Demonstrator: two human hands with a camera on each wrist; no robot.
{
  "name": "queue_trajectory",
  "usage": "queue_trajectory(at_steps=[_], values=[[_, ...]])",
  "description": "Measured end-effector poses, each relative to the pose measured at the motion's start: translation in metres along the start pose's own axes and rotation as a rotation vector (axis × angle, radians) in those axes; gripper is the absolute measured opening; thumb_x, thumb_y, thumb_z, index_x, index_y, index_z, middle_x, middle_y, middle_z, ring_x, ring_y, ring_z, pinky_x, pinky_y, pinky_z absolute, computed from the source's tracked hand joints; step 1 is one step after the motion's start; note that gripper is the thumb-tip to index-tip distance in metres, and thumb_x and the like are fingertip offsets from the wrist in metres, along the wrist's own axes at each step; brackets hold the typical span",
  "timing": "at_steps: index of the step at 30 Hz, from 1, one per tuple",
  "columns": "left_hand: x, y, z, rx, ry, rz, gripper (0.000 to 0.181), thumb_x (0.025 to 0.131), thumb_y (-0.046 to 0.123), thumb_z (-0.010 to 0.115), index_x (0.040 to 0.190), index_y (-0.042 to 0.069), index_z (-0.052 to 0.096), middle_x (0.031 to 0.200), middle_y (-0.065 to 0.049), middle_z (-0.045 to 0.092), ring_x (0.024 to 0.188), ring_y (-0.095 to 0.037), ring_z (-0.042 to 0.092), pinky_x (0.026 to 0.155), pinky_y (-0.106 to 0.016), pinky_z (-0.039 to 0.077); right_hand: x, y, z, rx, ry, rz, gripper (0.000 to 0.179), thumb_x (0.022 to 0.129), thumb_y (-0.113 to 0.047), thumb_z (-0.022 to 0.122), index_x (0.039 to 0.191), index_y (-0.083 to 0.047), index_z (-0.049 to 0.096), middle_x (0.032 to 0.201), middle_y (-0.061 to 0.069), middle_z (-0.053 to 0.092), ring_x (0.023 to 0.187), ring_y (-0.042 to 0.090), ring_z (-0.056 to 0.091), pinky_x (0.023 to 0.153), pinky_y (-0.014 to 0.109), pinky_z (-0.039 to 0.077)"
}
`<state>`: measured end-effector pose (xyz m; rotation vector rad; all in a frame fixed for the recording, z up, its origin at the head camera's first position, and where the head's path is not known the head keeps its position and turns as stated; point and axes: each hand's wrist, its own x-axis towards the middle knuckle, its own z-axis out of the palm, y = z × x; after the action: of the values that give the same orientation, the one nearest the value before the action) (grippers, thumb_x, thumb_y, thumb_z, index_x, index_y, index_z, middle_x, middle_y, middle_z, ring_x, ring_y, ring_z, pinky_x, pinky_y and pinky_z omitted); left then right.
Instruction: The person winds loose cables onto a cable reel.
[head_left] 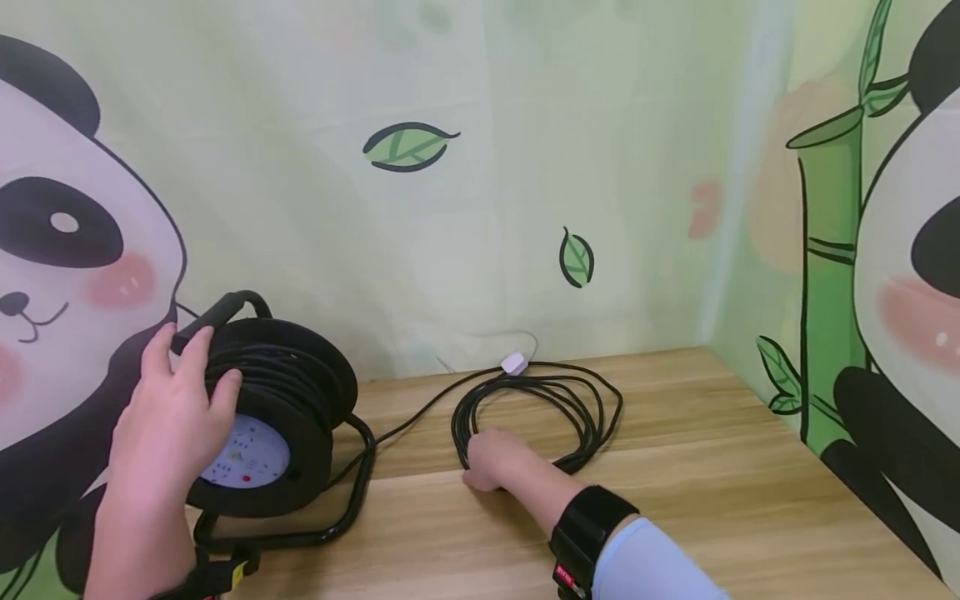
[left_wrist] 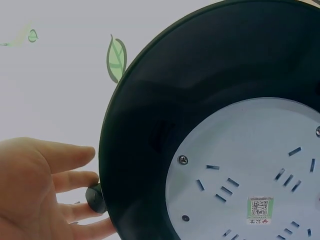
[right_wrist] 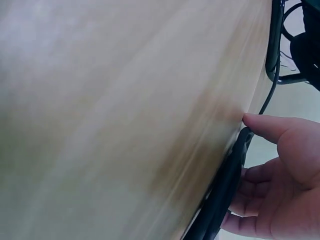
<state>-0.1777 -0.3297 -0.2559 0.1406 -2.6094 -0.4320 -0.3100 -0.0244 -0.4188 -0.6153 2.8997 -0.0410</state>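
Note:
A black cable reel [head_left: 300, 400] with a pale round socket panel [head_left: 251, 454] stands on its tubular frame at the left. My left hand [head_left: 176, 408] rests by its top handle [head_left: 217, 317], fingers spread; in the left wrist view the fingers pass beside the handle end [left_wrist: 95, 199] and partly behind the reel's rim [left_wrist: 107, 125]. A loose coil of black cable [head_left: 600, 425] lies on the table. My right hand [head_left: 498, 458] holds its near left side, thumb [right_wrist: 262, 125] at the outer edge and fingertips hidden behind the bundled cable [right_wrist: 215, 195].
The wooden table [head_left: 675, 450] carries both reel and coil. A white plug [head_left: 514, 363] lies at the back of the coil, near the printed backdrop [head_left: 600, 150]. One cable strand [head_left: 420, 414] runs from coil to reel, past the reel's frame [head_left: 360, 492].

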Motion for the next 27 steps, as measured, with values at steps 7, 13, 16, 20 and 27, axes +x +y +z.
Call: queue_trajectory(at_steps=[7,13,16,20,27], values=[[0.002,0.002,-0.002,0.004,-0.013,-0.005,0.07,0.106,0.034,0.049,0.162,0.007,0.017,0.166,-0.026,-0.007,0.125,-0.067,0.034,0.09,-0.083,0.028,0.004,0.002,-0.005,-0.091,-0.026,-0.057,0.03,0.095,-0.031,0.066,0.101,-0.003,0.075,0.103,0.01,0.07,0.082,0.02,0.059,0.08,0.034,0.053],[0.002,0.002,-0.002,0.014,-0.008,0.004,0.069,0.106,0.033,0.049,0.162,0.006,0.019,0.164,-0.029,-0.002,0.124,-0.066,0.036,0.088,-0.083,0.03,0.002,0.006,-0.007,-0.107,-0.068,-0.069,0.027,0.094,-0.028,0.066,0.1,-0.003,0.075,0.103,0.009,0.069,0.086,0.019,0.06,0.085,0.033,0.052],[0.006,0.002,-0.004,0.025,0.007,0.014,0.067,0.106,0.031,0.049,0.161,0.004,0.02,0.161,-0.033,0.008,0.123,-0.065,0.037,0.09,-0.082,0.031,0.0,0.01,-0.008,-0.091,-0.093,-0.067,0.024,0.093,-0.024,0.067,0.1,-0.002,0.074,0.1,0.008,0.068,0.085,0.018,0.059,0.085,0.033,0.052],[0.017,0.0,-0.009,0.055,0.006,0.028,0.066,0.107,0.029,0.048,0.159,-0.002,0.022,0.153,-0.038,0.022,0.125,-0.063,0.036,0.094,-0.08,0.028,-0.003,0.018,-0.011,-0.075,-0.129,-0.049,0.023,0.091,-0.022,0.069,0.101,-0.001,0.074,0.096,0.006,0.066,0.082,0.018,0.057,0.086,0.034,0.051],[0.032,-0.004,-0.015,0.102,-0.057,0.016,0.065,0.107,0.024,0.046,0.155,-0.01,0.02,0.146,-0.042,0.03,0.126,-0.063,0.034,0.096,-0.08,0.026,-0.01,0.034,-0.014,-0.09,-0.174,-0.058,0.027,0.09,-0.025,0.073,0.102,0.0,0.074,0.099,0.006,0.066,0.086,0.017,0.058,0.09,0.033,0.05]])
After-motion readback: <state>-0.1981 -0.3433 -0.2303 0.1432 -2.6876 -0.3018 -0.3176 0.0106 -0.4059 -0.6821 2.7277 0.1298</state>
